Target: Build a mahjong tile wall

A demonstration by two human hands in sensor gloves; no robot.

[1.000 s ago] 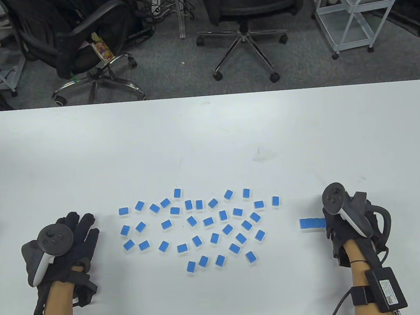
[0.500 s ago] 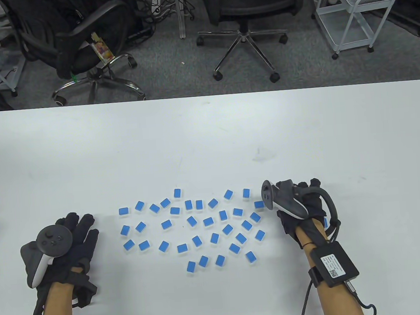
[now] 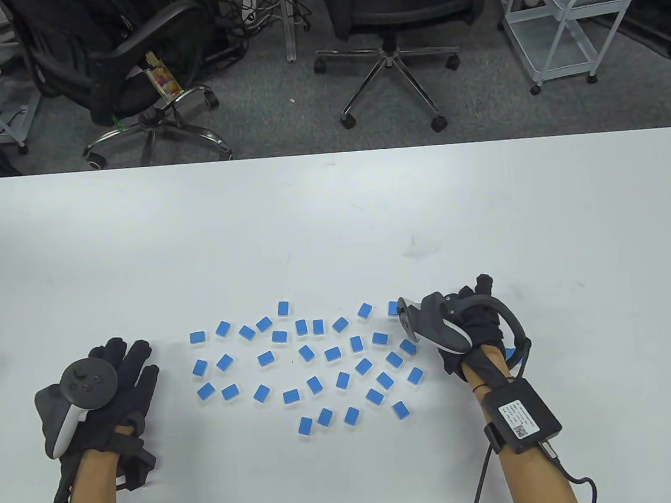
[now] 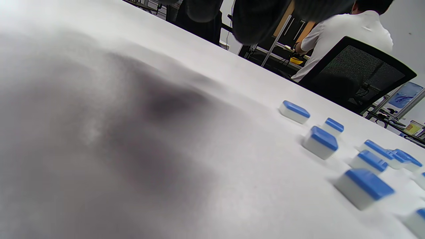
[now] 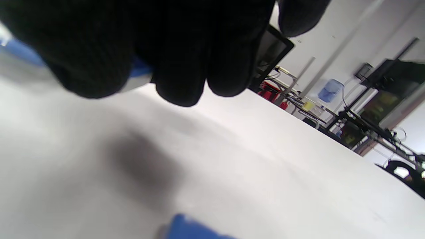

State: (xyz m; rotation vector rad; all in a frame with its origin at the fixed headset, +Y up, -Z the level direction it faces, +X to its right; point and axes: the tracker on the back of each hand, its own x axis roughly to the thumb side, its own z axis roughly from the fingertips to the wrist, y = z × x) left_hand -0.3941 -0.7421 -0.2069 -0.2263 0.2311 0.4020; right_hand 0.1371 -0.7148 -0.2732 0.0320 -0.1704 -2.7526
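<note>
Several blue-backed mahjong tiles lie scattered face down on the white table. My left hand rests flat and open on the table, left of the scatter, holding nothing. My right hand is at the right edge of the scatter, palm down. In the right wrist view its curled fingers close around a blue and white tile. A short row of tiles is almost hidden behind my right forearm. The left wrist view shows nearby loose tiles.
Office chairs and a white rack stand on the floor beyond the table's far edge. Another blue tile lies just below my right hand. A person in a white shirt sits in the background.
My right hand left the short tile row at the right, swept left to the scatter's right edge and curled its fingers over a tile. The left hand stayed still.
</note>
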